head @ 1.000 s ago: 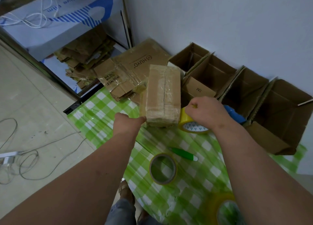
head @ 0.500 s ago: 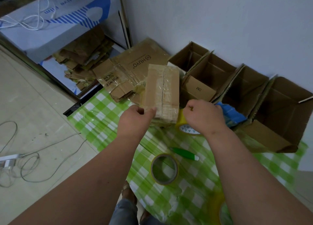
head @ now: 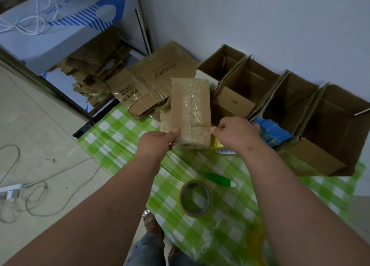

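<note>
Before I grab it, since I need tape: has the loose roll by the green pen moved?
No. The tape roll keeps its spot on the checked cloth, same gap from the green pen.

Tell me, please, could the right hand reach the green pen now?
Probably yes: the green pen lies uncovered on the cloth close by, though the right hand pinches the edge of the small box.

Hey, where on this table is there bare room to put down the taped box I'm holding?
Bare cloth lies left of your left hand and the taped box, between the flattened cardboard and the table edge. A smaller patch sits below the big open box, at the right edge. The middle is crowded: tape roll, green pen.
</note>
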A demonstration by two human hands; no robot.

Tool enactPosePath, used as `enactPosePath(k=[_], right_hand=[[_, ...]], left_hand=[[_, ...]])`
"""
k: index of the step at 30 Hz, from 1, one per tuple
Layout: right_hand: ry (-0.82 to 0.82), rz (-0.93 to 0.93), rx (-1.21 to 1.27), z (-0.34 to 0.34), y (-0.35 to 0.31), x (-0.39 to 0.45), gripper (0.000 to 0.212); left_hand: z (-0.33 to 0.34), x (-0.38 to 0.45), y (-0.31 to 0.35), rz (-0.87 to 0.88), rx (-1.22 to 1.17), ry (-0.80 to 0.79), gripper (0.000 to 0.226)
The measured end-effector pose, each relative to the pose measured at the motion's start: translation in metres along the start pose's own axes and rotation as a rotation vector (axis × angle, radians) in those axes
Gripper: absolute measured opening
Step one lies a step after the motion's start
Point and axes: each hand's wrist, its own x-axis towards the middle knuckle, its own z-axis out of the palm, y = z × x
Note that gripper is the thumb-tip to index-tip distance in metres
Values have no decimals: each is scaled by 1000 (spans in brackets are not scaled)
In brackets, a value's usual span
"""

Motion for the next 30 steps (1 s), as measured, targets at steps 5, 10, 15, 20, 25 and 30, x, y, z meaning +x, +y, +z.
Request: enactPosePath(k=[5, 10, 15, 20, 25, 30], right_hand=[[-28, -54, 27, 14, 7, -14, 44], [-34, -84, -119, 19, 3, -16, 74], [18, -131, -151, 20, -3, -16, 70], [47, -161, -198, 22, -2, -18, 74], [72, -160, -195, 28, 0, -19, 79], [147, -155, -215, 36, -5, -19, 72]], left_hand=[[4, 2, -19, 31, 85, -16, 25], [8, 6, -22, 111, 201, 25, 31], [10, 2, -25, 349, 390, 170, 44], [9, -4, -38, 589, 527, 107, 29], [6, 1, -45, 689, 645, 0, 50], [4, 9, -41, 677, 680, 27, 41]])
